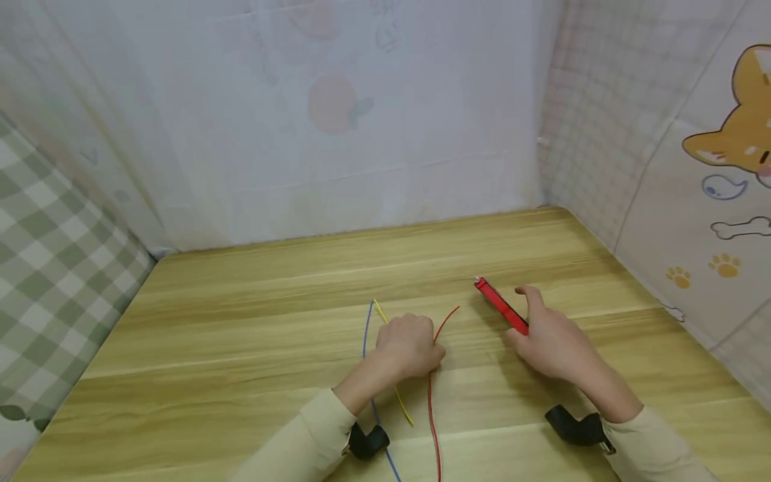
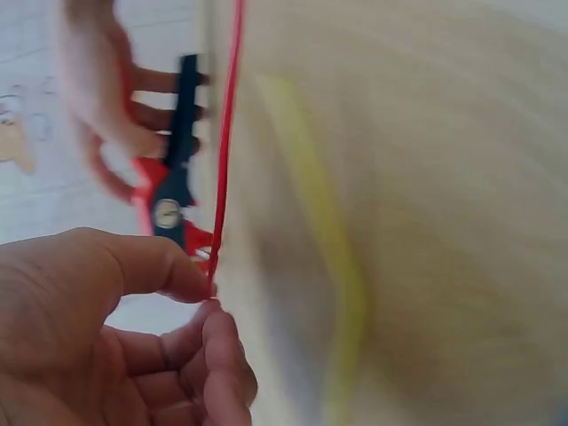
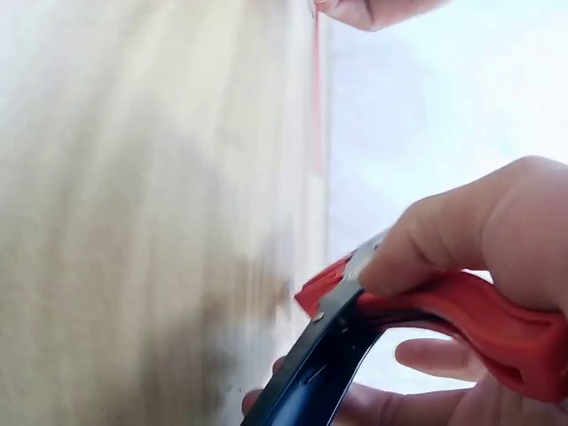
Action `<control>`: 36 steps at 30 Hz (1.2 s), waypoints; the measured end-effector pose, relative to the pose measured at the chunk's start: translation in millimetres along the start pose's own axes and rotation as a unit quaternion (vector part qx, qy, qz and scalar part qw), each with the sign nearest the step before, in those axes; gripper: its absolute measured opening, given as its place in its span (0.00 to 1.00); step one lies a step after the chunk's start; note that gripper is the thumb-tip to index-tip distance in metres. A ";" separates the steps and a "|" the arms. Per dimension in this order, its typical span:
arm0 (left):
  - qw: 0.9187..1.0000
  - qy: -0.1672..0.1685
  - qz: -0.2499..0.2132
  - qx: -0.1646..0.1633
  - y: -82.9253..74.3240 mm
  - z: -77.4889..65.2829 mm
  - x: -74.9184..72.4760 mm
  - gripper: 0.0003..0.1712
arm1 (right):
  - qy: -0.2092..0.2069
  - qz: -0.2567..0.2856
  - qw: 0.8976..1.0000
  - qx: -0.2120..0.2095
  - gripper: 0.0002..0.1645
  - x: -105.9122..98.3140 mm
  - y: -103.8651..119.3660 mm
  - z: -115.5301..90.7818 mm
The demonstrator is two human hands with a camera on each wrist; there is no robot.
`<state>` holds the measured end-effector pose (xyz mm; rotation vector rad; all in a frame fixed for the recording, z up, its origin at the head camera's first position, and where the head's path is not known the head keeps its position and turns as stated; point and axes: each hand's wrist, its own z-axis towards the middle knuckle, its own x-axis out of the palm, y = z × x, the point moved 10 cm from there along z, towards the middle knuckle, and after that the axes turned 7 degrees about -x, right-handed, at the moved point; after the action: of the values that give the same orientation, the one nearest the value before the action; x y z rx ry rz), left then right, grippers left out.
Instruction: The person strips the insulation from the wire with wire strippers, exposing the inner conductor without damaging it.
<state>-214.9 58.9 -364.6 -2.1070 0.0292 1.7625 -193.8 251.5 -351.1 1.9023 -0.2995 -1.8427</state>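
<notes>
Left fingers (image 2: 226,355): narrow pinch, red wire (image 2: 224,142) | right fingers (image 3: 439,358): holding red-handled tool (image 1: 502,305)

Red wire (image 1: 434,430), landmark. Passage: open tabletop (image 1: 415,261) past its far tip; gap at its right, before the red-and-black tool (image 1: 502,309) and right hand (image 1: 557,341). Obstacles: left hand (image 1: 411,345) at it; yellow wire (image 1: 403,406), blue wire (image 1: 365,335), both left of it.

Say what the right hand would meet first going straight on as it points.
Beyond the red tool it holds, the right hand would likely meet the pale back cloth first; the tabletop between looks free, though depth is unclear.
</notes>
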 end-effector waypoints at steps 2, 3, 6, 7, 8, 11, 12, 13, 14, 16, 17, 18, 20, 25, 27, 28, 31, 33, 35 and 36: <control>0.999 -0.016 -0.036 0.014 -5.6 -3.7 -12.2 0.26 | 0.002 0.040 0.999 0.001 0.46 -3.0 -4.6 2.5; 0.998 -0.022 -0.059 0.023 -9.1 -6.4 -19.5 0.25 | 0.005 0.066 0.998 0.001 0.46 -4.9 -6.5 3.6; 0.988 -0.031 -0.136 0.058 -20.8 -16.6 -45.7 0.17 | 0.018 0.176 0.984 0.000 0.41 -9.0 -11.0 4.8; 0.984 -0.031 -0.163 0.069 -23.9 -20.3 -54.8 0.13 | 0.021 0.217 0.976 -0.004 0.39 -10.0 -11.1 5.0; 0.978 -0.025 -0.191 0.078 -26.2 -24.1 -62.9 0.10 | 0.027 0.262 0.965 -0.009 0.38 -10.3 -10.7 5.0; 0.960 -0.013 -0.263 0.095 -29.2 -33.9 -87.4 0.05 | 0.040 0.375 0.926 -0.029 0.34 -9.7 -7.2 4.3; 0.953 -0.015 -0.284 0.100 -28.9 -36.8 -96.5 0.04 | 0.044 0.402 0.914 -0.039 0.33 -9.5 -4.9 4.1; 0.947 -0.021 -0.303 0.105 -28.1 -39.3 -106.3 0.04 | 0.046 0.422 0.904 -0.051 0.33 -9.5 -2.3 3.9; 0.941 -0.031 -0.318 0.110 -26.6 -41.3 -116.3 0.03 | 0.049 0.439 0.895 -0.061 0.33 -9.3 0.1 3.8; 0.933 -0.060 -0.338 0.112 -21.6 -45.0 -136.8 0.02 | 0.054 0.460 0.883 -0.082 0.29 -9.0 5.2 3.2; 0.926 -0.074 -0.351 0.115 -18.9 -46.7 -146.5 0.02 | 0.058 0.469 0.876 -0.094 0.27 -9.1 8.1 2.8; 0.919 -0.086 -0.366 0.116 -16.0 -48.3 -155.6 0.03 | 0.060 0.476 0.871 -0.106 0.24 -9.5 11.0 2.5; 0.906 -0.101 -0.395 0.117 -10.4 -51.8 -169.9 0.04 | 0.062 0.489 0.862 -0.120 0.18 -9.9 13.8 2.0; 0.864 -0.080 -0.482 0.125 -3.0 -59.3 -177.3 0.04 | 0.067 0.495 0.857 -0.122 0.16 -6.5 12.6 2.3; 0.858 -0.062 -0.494 0.125 -2.5 -60.7 -170.6 0.04 | 0.071 0.489 0.862 -0.114 0.18 -3.4 12.0 2.3; 0.859 -0.055 -0.495 0.124 -2.1 -61.2 -166.8 0.04 | 0.074 0.484 0.865 -0.110 0.20 -1.5 12.1 2.3; 0.866 -0.046 -0.485 0.111 3.6 -60.0 -157.8 0.05 | 0.081 0.480 0.868 -0.103 0.24 3.2 13.9 2.0; 0.871 -0.054 -0.478 0.101 11.2 -57.2 -155.9 0.06 | 0.088 0.483 0.864 -0.107 0.23 5.6 17.4 1.8; 0.880 -0.073 -0.462 0.088 22.1 -53.6 -156.1 0.07 | 0.095 0.489 0.859 -0.114 0.21 7.4 21.5 1.4; 0.886 -0.084 -0.449 0.083 27.6 -52.2 -156.6 0.08 | 0.099 0.491 0.857 -0.119 0.19 8.3 24.1 1.1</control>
<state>-205.5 -18.8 -216.7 -1.4433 -0.7010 1.2755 -190.2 226.6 -346.9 1.3298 -0.7598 -0.9276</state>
